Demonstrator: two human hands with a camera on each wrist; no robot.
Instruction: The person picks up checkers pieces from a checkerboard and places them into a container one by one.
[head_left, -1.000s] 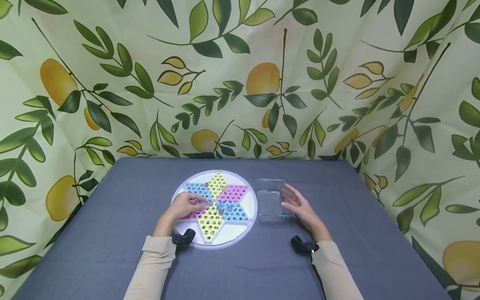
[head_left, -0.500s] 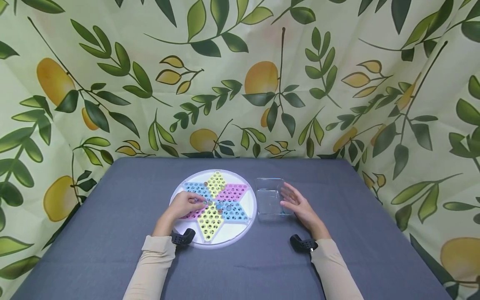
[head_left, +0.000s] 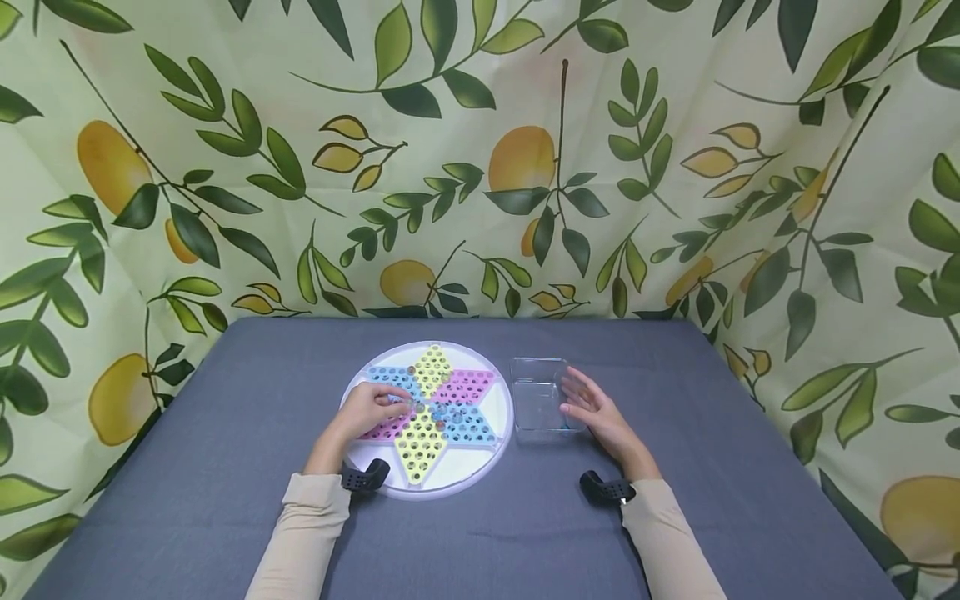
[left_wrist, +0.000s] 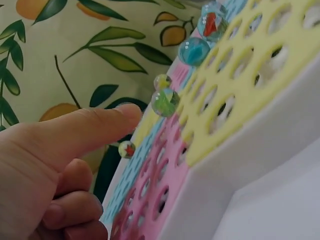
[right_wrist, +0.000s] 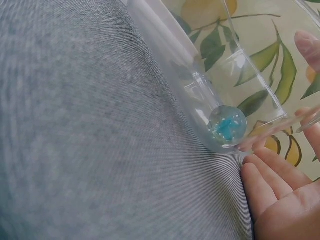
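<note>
Fingers bent, my left hand (head_left: 375,406) hovers low over the star-shaped Chinese checkers board (head_left: 495,400). In the left wrist view one extended fingertip (left_wrist: 131,113) stops just short of a green-swirled marble (left_wrist: 165,102) on the board; the other fingers are folded. Behind that marble sit a blue marble (left_wrist: 194,51) and a red-centred marble (left_wrist: 212,25). Relaxed, my right hand (head_left: 596,412) rests at the right side of a clear rectangular dish (head_left: 525,430), fingers along its outside. One clear marble with blue inside (right_wrist: 227,125) lies in the dish's corner.
The board and dish stand side by side on a grey cloth-covered table (head_left: 480,542). A fruit-and-leaf patterned curtain (head_left: 450,208) hangs behind and at both sides. Another small marble (left_wrist: 127,149) sits on the board's blue section.
</note>
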